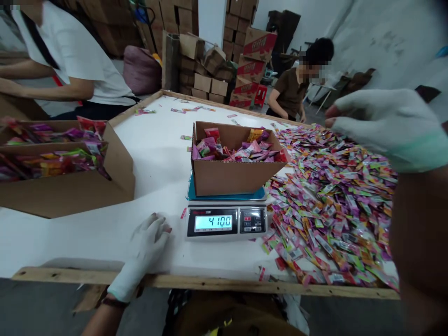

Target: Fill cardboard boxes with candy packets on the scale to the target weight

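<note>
My left hand (149, 240), in a white glove with bare fingertips, rests on the white table left of the digital scale (227, 221), fingers stretched out and holding nothing. On the scale's blue platform stands an open cardboard box (233, 177) with small, colourful candy packets (241, 151) inside. The display reads 4100, with a decimal point I cannot place for certain. Raised at the right is my gloved right hand (385, 121), above a wide heap of the same packets (336, 200). Its thumb and finger close together; anything between them is too small to make out.
Two filled cardboard compartments or boxes (80, 186) stand at the left. A wooden rim (210, 282) edges the table. One person in white (80, 60) sits at left; another in brown (287, 91) is behind the table. Stacked cartons (252, 70) stand at the back.
</note>
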A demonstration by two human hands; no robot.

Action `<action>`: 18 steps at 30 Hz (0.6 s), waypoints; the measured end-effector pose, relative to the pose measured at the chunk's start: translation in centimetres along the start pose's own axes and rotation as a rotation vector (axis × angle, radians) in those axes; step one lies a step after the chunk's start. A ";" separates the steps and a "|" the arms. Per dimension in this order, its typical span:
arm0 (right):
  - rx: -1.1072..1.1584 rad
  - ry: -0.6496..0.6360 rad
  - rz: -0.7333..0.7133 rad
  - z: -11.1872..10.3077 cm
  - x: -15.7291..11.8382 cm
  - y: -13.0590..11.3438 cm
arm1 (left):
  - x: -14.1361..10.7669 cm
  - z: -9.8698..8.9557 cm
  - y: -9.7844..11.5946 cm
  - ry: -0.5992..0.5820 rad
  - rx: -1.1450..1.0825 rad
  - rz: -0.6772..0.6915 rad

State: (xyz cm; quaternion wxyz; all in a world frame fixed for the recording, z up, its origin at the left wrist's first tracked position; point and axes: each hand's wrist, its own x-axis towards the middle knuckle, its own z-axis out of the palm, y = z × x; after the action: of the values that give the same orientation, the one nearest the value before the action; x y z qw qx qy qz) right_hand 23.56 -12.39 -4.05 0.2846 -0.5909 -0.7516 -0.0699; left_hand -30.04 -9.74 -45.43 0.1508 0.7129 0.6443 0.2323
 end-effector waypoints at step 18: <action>-0.405 -0.789 -0.276 13.7 9.4 -13.4 | -0.7 -0.8 0.5 0.038 -0.064 -0.005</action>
State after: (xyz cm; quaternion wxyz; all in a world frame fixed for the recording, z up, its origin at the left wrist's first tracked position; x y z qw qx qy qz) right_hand 5.09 -2.32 -7.49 -0.1563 -0.5104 -0.8453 -0.0223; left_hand -30.08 -10.55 -44.58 0.1616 0.7015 0.6412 0.2659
